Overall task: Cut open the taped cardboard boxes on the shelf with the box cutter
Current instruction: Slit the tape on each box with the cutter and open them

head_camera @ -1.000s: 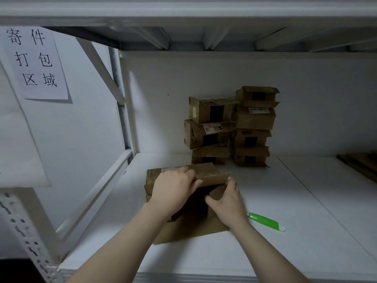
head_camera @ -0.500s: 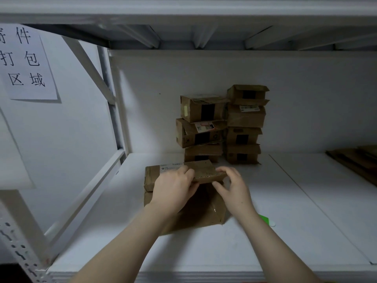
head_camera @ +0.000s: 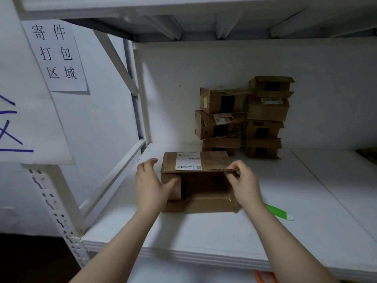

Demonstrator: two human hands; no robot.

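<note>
Cardboard box (head_camera: pixel 202 205) sits open on the shelf (head_camera: pixel 204 231): my right grip (head_camera: pixel 244 184) pinches the top flap (head_camera: pixel 214 160), my left grip (head_camera: pixel 150 184) is wide at its left side, and the green cutter (head_camera: pixel 275 211) lies to the right.

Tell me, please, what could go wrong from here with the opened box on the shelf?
1. The green box cutter lies just beside the right forearm; a sweep could knock it off the shelf.
2. The top flap of the open cardboard box is only pinched by the right hand and may drop shut.
3. The stacked boxes behind sit unevenly and might topple.
</note>
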